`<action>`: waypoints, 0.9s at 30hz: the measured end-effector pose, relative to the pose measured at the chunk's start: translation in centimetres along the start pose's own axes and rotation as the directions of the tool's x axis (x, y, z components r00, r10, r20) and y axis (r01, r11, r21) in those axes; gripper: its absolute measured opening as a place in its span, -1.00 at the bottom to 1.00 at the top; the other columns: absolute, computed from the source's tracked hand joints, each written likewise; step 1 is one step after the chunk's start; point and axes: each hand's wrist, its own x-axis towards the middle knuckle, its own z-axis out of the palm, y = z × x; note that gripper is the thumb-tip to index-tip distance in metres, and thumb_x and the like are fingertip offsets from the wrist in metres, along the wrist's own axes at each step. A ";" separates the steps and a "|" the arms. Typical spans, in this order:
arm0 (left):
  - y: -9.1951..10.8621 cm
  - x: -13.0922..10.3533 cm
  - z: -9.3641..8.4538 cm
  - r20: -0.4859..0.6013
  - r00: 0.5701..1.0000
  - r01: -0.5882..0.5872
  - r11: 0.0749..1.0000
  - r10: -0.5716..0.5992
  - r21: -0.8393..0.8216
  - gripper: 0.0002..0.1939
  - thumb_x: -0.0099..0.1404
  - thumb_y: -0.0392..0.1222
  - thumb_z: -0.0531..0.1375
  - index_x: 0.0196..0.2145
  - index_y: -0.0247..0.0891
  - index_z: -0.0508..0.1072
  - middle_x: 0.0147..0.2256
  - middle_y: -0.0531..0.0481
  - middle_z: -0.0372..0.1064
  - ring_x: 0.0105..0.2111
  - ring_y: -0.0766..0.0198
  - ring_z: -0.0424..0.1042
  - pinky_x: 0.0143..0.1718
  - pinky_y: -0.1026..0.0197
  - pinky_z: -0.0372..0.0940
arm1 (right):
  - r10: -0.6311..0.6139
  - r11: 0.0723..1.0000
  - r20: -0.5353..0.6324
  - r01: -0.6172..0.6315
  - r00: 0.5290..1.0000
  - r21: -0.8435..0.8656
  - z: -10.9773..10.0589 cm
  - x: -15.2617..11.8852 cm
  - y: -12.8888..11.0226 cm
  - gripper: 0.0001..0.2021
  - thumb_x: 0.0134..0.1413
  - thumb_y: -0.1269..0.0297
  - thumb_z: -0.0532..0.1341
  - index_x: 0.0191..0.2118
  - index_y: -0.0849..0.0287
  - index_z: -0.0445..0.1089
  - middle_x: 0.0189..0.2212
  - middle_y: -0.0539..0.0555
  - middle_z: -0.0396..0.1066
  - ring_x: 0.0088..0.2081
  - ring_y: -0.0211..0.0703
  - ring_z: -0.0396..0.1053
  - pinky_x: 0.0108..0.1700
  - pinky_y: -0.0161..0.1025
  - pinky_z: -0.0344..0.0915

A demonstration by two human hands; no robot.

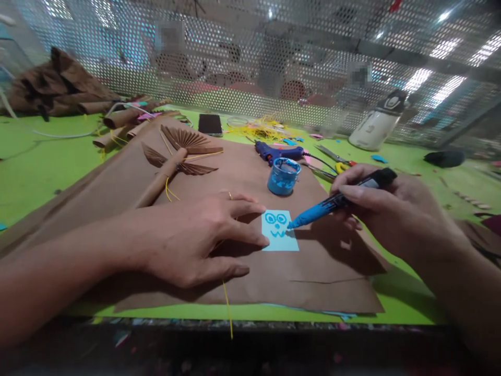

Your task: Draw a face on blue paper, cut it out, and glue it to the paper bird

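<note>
My right hand [376, 209] grips a blue-tipped marker [321, 209] with a dark barrel. Its tip touches a small light-blue paper square [289, 243], beside a drawn face with two round eyes, a nose and a wavy mouth. Fingers spread, my left hand [207, 235] lies flat, two fingertips pressing the square's left edge. Under both is a sheet of brown paper [321, 292]. Just behind the square stands an open jar of blue paint [282, 180]. Left of it lies a rolled brown paper tube [166, 175] with pleated paper fans [186, 138] and yellow string.
Behind the jar lie a blue glue gun [274, 152] and yellow-handled scissors [336, 159]. A phone [210, 125], tangled yellow string [266, 128] and a white bottle [376, 125] sit farther back. Crumpled brown paper [58, 86] is at left. A perforated metal screen [235, 57] borders the green table.
</note>
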 end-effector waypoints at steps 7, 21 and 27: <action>0.0 0.1 0.0 0.012 1.000 0.011 1.000 -0.011 0.009 -0.68 0.34 -0.08 0.17 -0.01 -0.17 0.54 0.06 -0.27 0.41 0.12 -0.11 0.35 0.15 -0.14 0.22 | -0.063 0.998 -0.018 0.063 0.998 -0.007 -0.1 -0.1 0.0 -0.95 -0.04 0.35 0.36 -0.45 0.14 0.50 -0.62 -0.02 0.42 -0.62 -0.31 0.37 -0.62 -0.45 0.28; 0.0 0.1 0.0 0.002 1.000 0.024 1.000 -0.024 -0.018 -0.68 0.31 -0.09 0.21 -0.01 -0.18 0.55 0.05 -0.27 0.42 0.10 -0.13 0.35 0.15 -0.14 0.22 | -0.038 0.991 0.117 0.052 0.992 -0.120 0.0 -0.4 1.0 -0.73 0.02 0.03 0.40 -0.35 0.12 0.45 -0.62 -0.07 0.39 -0.60 -0.31 0.34 -0.57 -0.39 0.31; 0.0 0.1 0.0 0.003 1.000 0.027 0.999 -0.027 -0.039 -0.68 0.30 -0.10 0.23 -0.01 -0.15 0.55 0.03 -0.24 0.44 0.10 -0.11 0.36 0.16 -0.13 0.22 | -0.022 0.989 0.122 0.040 0.992 -0.145 0.2 -0.6 0.8 -0.78 0.09 0.09 0.36 -0.33 0.13 0.43 -0.61 -0.05 0.40 -0.60 -0.31 0.34 -0.58 -0.39 0.31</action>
